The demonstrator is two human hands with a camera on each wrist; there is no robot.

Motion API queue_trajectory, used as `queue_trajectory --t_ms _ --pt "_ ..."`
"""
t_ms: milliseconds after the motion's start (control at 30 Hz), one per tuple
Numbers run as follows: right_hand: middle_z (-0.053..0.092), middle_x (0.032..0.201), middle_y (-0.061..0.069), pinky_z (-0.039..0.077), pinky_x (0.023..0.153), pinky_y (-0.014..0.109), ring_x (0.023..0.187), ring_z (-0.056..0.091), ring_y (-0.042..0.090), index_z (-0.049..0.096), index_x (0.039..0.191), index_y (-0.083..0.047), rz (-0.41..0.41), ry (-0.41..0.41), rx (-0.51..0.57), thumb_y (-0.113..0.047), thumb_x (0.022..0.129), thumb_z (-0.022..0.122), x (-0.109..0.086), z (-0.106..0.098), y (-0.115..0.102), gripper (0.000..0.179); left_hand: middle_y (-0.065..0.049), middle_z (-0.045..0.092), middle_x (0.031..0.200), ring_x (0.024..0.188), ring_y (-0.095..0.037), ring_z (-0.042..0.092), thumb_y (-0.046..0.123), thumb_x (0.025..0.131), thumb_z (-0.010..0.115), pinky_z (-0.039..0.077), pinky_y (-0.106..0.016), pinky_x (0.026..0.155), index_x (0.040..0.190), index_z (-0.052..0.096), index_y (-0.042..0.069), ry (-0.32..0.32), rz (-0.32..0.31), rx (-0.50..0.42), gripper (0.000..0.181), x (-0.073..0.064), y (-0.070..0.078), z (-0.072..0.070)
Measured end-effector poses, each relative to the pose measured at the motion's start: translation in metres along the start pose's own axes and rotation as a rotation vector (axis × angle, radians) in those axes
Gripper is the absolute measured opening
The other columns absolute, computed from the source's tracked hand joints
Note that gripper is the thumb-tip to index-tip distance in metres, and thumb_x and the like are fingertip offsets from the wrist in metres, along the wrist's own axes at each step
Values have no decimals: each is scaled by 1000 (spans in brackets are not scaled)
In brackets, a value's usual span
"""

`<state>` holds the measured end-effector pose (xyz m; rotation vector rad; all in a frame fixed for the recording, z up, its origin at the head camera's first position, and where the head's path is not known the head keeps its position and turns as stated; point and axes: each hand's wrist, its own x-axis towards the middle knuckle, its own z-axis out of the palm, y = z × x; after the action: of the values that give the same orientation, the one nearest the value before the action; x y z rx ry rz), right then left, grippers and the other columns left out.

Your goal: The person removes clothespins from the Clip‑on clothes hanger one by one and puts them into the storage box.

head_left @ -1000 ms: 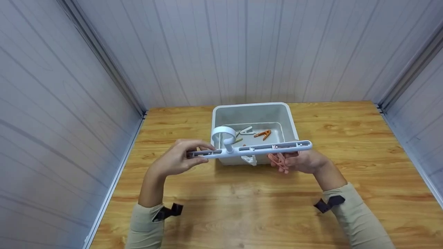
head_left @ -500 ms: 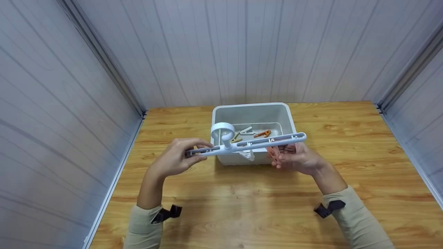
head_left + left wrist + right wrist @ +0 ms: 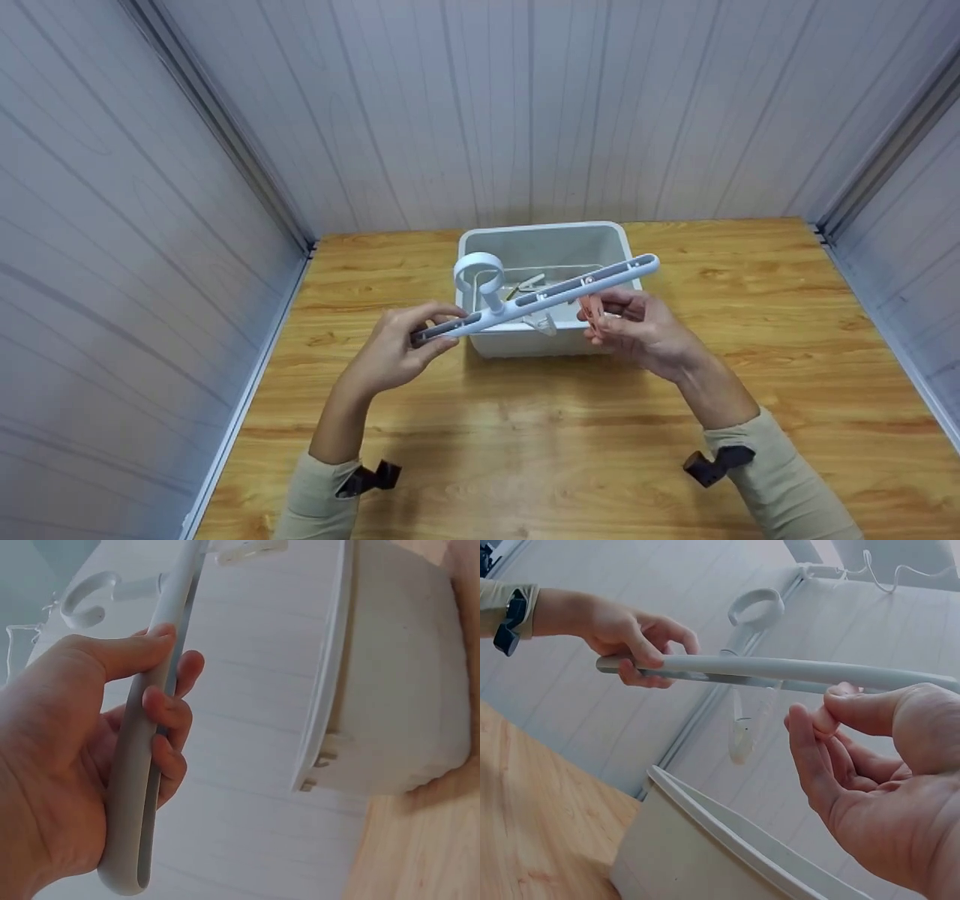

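Observation:
My left hand (image 3: 405, 349) grips the left end of a white plastic clip hanger (image 3: 517, 306), a slotted bar with a round hook. The left wrist view shows my thumb and fingers wrapped around that end. The bar slants up to the right above the bin. From its middle hangs a white clothespin (image 3: 742, 739). Under the bar's right part, my right hand (image 3: 649, 334) pinches a coral-pink clothespin (image 3: 592, 311) between thumb and fingers. The pin's top meets the bar's underside; whether it is fastened there cannot be made out.
A light grey plastic bin (image 3: 525, 346) stands on the wooden table (image 3: 510, 450), behind and below the hanger. Inside it lie loose clothespins, among them a white one (image 3: 533, 282); the bar covers part of them. Pale panel walls (image 3: 525, 112) enclose the back and sides.
The hanger's right end has risen, so the bar tilts more steeply. My right hand has moved slightly up with the coral-pink clothespin, which now hangs more upright. My left hand keeps its grip.

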<state>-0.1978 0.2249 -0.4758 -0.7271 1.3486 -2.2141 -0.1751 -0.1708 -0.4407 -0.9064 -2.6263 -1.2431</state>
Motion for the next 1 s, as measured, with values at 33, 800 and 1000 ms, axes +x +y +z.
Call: queue_trajectory --t_ms 33,800,1000 --pt "79 119 0 68 92 23 103 83 9 74 138 -11 11 46 -22 6 113 57 0 2 -1 35 -10 82 98 63 -2 42 12 103 81 36 -20 61 130 80 13 2 -9 -14 26 0 0 2" --pt "76 106 0 69 89 27 96 80 10 69 134 0 4 367 -361 9 105 71 7 13 -3 31 -20 83 100 67 -3 54 13 109 74 42 -19 63 138 75 6 -54 -152 -247 29 -10 -14 36" --pt "76 105 -1 70 89 28 95 80 10 68 132 0 -12 379 -362 9 105 70 8 14 -4 28 -21 83 102 68 -2 54 10 108 74 41 -18 62 137 75 5 -33 -141 -257 28 -8 -16 40"
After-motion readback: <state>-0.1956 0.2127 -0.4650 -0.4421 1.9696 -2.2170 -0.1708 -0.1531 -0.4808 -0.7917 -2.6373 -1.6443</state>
